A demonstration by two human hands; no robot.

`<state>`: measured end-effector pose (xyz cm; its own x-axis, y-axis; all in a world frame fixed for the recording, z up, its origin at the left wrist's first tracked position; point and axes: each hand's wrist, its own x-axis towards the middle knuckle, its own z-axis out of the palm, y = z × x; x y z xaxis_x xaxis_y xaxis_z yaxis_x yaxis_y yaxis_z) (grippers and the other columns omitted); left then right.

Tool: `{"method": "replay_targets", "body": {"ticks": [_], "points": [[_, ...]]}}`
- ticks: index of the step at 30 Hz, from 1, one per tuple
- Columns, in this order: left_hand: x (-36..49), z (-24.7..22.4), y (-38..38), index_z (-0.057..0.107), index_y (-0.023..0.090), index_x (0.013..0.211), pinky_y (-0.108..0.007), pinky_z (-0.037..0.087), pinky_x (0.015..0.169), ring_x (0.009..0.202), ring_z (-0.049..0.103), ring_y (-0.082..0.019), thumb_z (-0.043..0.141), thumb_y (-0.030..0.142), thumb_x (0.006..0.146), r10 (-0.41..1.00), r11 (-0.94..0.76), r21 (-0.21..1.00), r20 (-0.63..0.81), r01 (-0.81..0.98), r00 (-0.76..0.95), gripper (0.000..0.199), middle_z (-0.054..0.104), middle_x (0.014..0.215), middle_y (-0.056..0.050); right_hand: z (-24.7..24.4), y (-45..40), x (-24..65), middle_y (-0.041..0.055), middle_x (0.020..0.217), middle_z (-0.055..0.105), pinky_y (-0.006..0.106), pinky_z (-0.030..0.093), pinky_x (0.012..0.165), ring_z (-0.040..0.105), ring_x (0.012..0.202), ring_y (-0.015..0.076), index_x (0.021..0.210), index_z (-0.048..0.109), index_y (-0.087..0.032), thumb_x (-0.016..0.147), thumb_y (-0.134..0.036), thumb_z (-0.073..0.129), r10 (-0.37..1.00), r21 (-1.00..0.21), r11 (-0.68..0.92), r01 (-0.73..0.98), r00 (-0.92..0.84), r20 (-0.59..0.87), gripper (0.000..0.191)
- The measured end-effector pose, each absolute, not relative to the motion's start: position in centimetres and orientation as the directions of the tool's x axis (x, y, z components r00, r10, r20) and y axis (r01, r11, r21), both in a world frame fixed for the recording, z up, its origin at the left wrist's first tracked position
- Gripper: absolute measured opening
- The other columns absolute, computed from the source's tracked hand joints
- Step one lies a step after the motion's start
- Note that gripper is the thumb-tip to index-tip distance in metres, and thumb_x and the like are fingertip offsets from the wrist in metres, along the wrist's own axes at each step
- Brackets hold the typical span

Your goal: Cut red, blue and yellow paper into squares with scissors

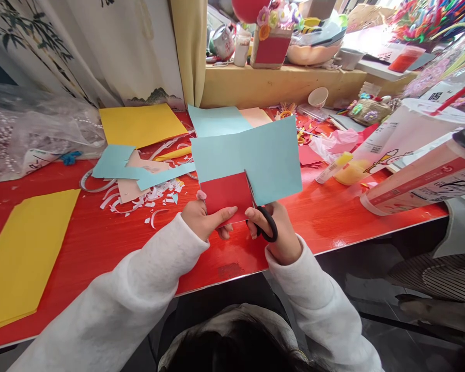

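Observation:
My left hand point(209, 218) pinches a red paper rectangle point(227, 195) together with a larger light blue sheet point(271, 160) behind it, thumb on top and fingers underneath. In my right hand point(277, 227) is a pair of scissors point(269, 222) with black handles, fingers through the loops. Its blades lie in a cut in the blue sheet, running along the right edge of the red piece. The blue sheet stands tilted above the red table point(306, 227), its right part spreading beyond the blades.
Yellow sheets point(31, 248) lie at the left, another yellow sheet point(141, 124) at the back. Paper scraps point(158, 196) and blue offcuts point(114, 161) litter the left middle. Drink cups point(422, 175) and a glue stick point(334, 168) stand at the right. A plastic bag point(42, 124) sits far left.

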<state>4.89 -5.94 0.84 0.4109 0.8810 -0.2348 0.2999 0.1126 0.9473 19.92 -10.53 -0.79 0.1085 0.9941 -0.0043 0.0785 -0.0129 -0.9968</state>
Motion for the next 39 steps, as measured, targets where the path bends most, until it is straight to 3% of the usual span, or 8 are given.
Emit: {"method": "replay_targets", "body": {"ticks": [7, 12, 19, 22, 26, 30, 35, 39], "points": [[2.8, 3.0, -4.1, 0.057, 0.016, 0.049, -0.025, 0.046, 0.055, 0.040, 0.054, -0.011, 0.072, 0.032, 0.062, 0.895, 0.112, 0.925, -0.252, 0.362, 0.367, 0.025, 0.057, 0.039, 0.001, -1.7, -11.0, 20.1, -0.0023, 0.040, 0.045, 0.025, 0.033, 0.041, 0.042, 0.038, 0.0091, 0.054, 0.052, -0.017, 0.072, -0.054, 0.059, 0.995, -0.993, 0.090, -0.070, -0.036, 0.093, 0.042], [0.8, 3.3, -2.9, 0.059, 0.016, 0.052, -0.024, 0.045, 0.045, 0.033, 0.050, -0.010, 0.074, 0.030, 0.057, 0.839, 0.163, 0.916, -0.325, 0.368, 0.437, 0.021, 0.056, 0.038, 0.002, -1.7, -12.9, 22.6, 0.0043, 0.062, 0.059, 0.027, 0.039, 0.050, 0.053, 0.054, 0.0134, 0.080, 0.056, -0.016, 0.076, -0.058, 0.050, 0.905, -0.995, 0.021, -0.093, -0.422, 0.059, 0.042], [-0.7, 3.1, -2.1, 0.059, 0.017, 0.047, -0.029, 0.046, 0.046, 0.033, 0.049, -0.013, 0.076, 0.031, 0.053, 0.781, 0.220, 0.890, -0.406, 0.400, 0.474, 0.023, 0.054, 0.038, 0.000, 2.3, -17.4, 27.0, 0.0090, 0.092, 0.066, 0.029, 0.049, 0.062, 0.063, 0.078, 0.0206, 0.138, 0.027, -0.030, 0.062, -0.055, 0.068, 0.569, -0.926, -0.316, 0.206, -0.740, -0.359, 0.090], [-0.7, 3.2, -2.4, 0.056, 0.018, 0.045, -0.029, 0.045, 0.047, 0.033, 0.049, -0.013, 0.076, 0.030, 0.053, 0.739, 0.237, 0.867, -0.454, 0.438, 0.498, 0.025, 0.053, 0.037, 0.001, 5.2, -17.6, 27.9, 0.0042, 0.080, 0.068, 0.025, 0.050, 0.055, 0.064, 0.067, 0.0188, 0.129, 0.042, -0.039, 0.064, -0.035, 0.074, 0.663, -0.921, -0.168, 0.351, -0.651, -0.369, 0.073], [-0.6, 2.7, -2.9, 0.054, 0.020, 0.045, -0.025, 0.036, 0.038, 0.031, 0.047, -0.014, 0.076, 0.027, 0.049, 0.731, 0.237, 0.852, -0.472, 0.467, 0.492, 0.024, 0.051, 0.034, 0.002, 7.9, -13.0, 26.4, 0.0061, 0.089, 0.062, 0.031, 0.049, 0.073, 0.059, 0.084, 0.0193, 0.101, 0.059, -0.031, 0.072, -0.038, 0.066, 0.945, -0.864, 0.249, 0.437, -0.306, 0.118, 0.031], [-0.7, 1.8, -2.7, 0.051, 0.020, 0.042, -0.022, 0.031, 0.033, 0.026, 0.041, -0.010, 0.074, 0.026, 0.050, 0.682, 0.232, 0.854, -0.484, 0.466, 0.548, 0.025, 0.050, 0.033, 0.002, 7.5, -6.0, 22.5, 0.0018, 0.091, 0.054, 0.030, 0.043, 0.075, 0.054, 0.088, 0.0169, 0.089, 0.051, -0.022, 0.058, -0.037, 0.077, 0.915, -0.774, 0.402, 0.489, -0.253, 0.316, 0.043], [-1.0, 1.8, -2.3, 0.049, 0.020, 0.039, -0.020, 0.028, 0.030, 0.025, 0.039, -0.009, 0.073, 0.025, 0.053, 0.636, 0.225, 0.849, -0.500, 0.478, 0.588, 0.028, 0.049, 0.032, 0.002, 5.8, -1.8, 19.0, -0.0046, 0.062, 0.052, 0.022, 0.037, 0.049, 0.048, 0.056, 0.0094, 0.089, 0.053, -0.018, 0.057, -0.033, 0.075, 0.887, -0.843, 0.223, 0.490, -0.460, -0.033, 0.042], [-1.4, 2.5, -2.0, 0.054, 0.019, 0.041, -0.020, 0.029, 0.032, 0.025, 0.039, -0.008, 0.074, 0.026, 0.052, 0.678, 0.202, 0.848, -0.482, 0.490, 0.555, 0.024, 0.049, 0.033, 0.003, 5.6, -1.7, 18.3, -0.0090, 0.050, 0.043, 0.019, 0.028, 0.042, 0.037, 0.045, 0.0052, 0.088, 0.057, -0.017, 0.059, -0.025, 0.073, 0.884, -0.861, 0.168, 0.479, -0.460, -0.084, 0.034]]}}
